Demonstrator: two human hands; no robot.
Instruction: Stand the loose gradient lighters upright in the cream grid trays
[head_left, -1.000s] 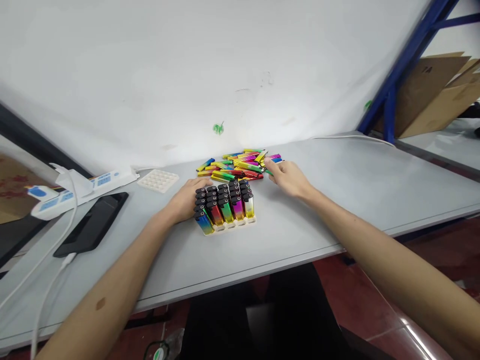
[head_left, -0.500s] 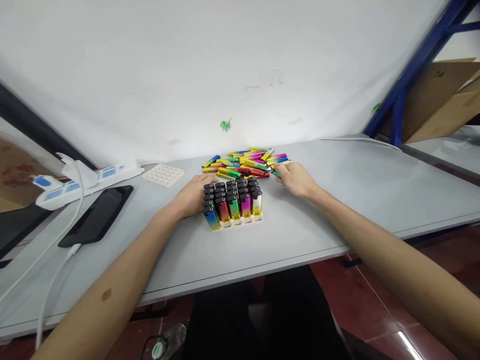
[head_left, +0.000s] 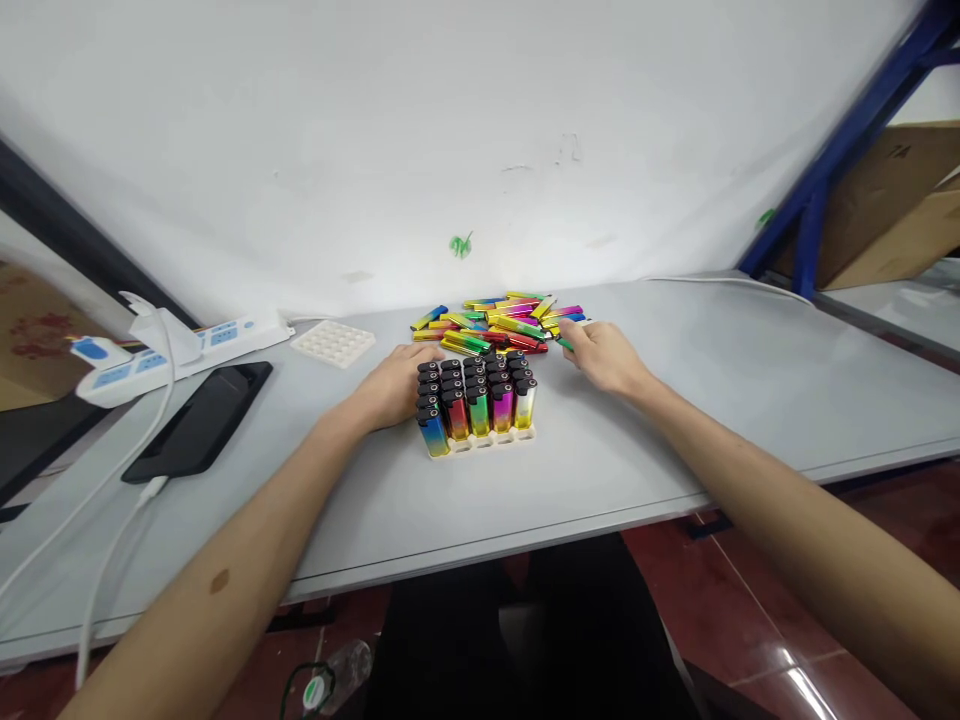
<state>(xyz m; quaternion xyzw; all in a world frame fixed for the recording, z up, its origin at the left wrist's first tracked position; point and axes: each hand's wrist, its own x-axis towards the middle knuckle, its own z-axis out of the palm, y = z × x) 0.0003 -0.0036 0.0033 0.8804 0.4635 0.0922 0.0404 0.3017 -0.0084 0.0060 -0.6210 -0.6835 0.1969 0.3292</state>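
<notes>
Black-topped lighters (head_left: pixel 478 410) in metallic colours stand upright in rows in a pale holed tray (head_left: pixel 484 443); a row of holes shows at its front. My left hand (head_left: pixel 394 388) is curled against the left and back of this block, its fingertips partly hidden behind the lighters. Right of the block, my right hand (head_left: pixel 606 357) is closed on a green lighter (head_left: pixel 564 343), of which just one end shows. Behind the block lies a loose pile of shiny multicoloured lighters (head_left: pixel 517 325), close to the right fingertips.
A second pale holed tray (head_left: pixel 334 343) lies at the left near the wall. Further left are a white power strip (head_left: pixel 187 350) with plugs, and a black phone (head_left: pixel 199 425) on a white cable. The wall (head_left: pixel 375 150) bounds the table (head_left: pixel 600 470) behind.
The view has shifted slightly, so everything sits a little further right. Both hands keep nearly the same places, the right still with the green lighter.
</notes>
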